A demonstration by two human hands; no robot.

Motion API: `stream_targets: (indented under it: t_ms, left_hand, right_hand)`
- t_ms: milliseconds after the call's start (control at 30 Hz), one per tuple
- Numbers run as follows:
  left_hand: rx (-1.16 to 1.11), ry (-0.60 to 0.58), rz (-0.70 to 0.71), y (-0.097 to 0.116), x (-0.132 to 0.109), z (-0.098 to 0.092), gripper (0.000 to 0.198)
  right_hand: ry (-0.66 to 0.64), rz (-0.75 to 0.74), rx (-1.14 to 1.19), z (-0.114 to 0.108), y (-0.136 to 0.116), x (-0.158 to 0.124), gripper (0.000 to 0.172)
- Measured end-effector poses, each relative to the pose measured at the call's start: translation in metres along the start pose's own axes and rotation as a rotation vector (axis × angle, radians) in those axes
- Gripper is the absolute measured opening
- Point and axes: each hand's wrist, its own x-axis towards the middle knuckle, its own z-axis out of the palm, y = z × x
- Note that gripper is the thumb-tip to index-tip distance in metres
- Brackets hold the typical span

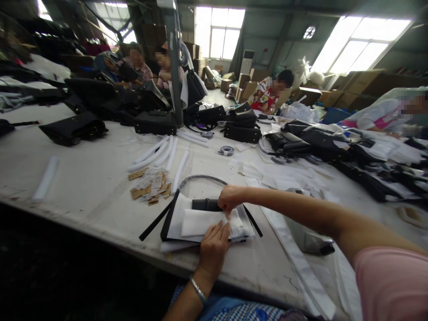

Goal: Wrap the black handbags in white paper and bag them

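Note:
A flat black bag (169, 214) lies near the table's front edge, covered by white paper sheets (197, 221) and a clear plastic sleeve (241, 225). My left hand (214, 247), with a silver bracelet on the wrist, lies flat on the white paper, fingers stretched out. My right hand (230, 198) reaches in from the right and pinches the paper's upper edge beside the bag's black handle (205, 204). A black strap (155, 221) trails off to the left.
Brown paper tags (150, 187) and white foam tubes (160, 154) lie beyond the bag. Tape rolls (226, 150) and several black handbags (240, 127) crowd the table's middle and right. Other people sit at the far side. A steel post (175, 67) rises mid-table.

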Motion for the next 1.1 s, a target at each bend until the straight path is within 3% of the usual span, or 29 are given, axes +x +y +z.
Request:
stream_targets:
  t_ms: [167, 333, 467, 567, 633, 800, 933, 1033, 1100]
  left_hand:
    - [-0.015, 0.010, -0.003, -0.001, -0.001, 0.003, 0.050]
    - [-0.030, 0.006, 0.003, 0.000, 0.000, 0.001, 0.059]
    - [-0.022, 0.003, 0.008, 0.000, 0.000, 0.000, 0.061]
    - [-0.014, -0.001, 0.009, -0.001, 0.000, 0.000, 0.060]
    - [-0.011, 0.000, 0.010, -0.001, 0.000, 0.000, 0.059]
    - [0.018, 0.043, 0.026, -0.003, -0.004, 0.009, 0.060]
    - [0.048, 0.165, 0.079, -0.016, -0.010, 0.028, 0.054]
    - [0.060, 0.217, 0.152, -0.027, -0.010, 0.038, 0.052]
    - [0.066, 0.257, 0.200, -0.030, -0.009, 0.041, 0.049]
  right_hand:
    - [0.076, 0.102, 0.171, 0.006, 0.022, 0.001, 0.024]
    - [0.314, 0.334, 0.241, 0.012, 0.035, -0.012, 0.026]
    - [0.453, 0.396, 0.341, 0.029, 0.014, -0.029, 0.049]
    - [0.382, 0.363, 0.507, 0.047, 0.000, -0.031, 0.083]
    - [0.310, 0.383, 0.642, 0.055, 0.001, -0.027, 0.091]
    - [0.278, 0.443, 0.765, 0.052, 0.016, -0.012, 0.060]
    - [0.360, 0.473, 0.766, 0.041, 0.012, -0.014, 0.032]
    - [0.503, 0.492, 0.737, 0.045, -0.007, -0.031, 0.042]
    - [0.562, 0.437, 0.724, 0.055, -0.025, -0.047, 0.066]
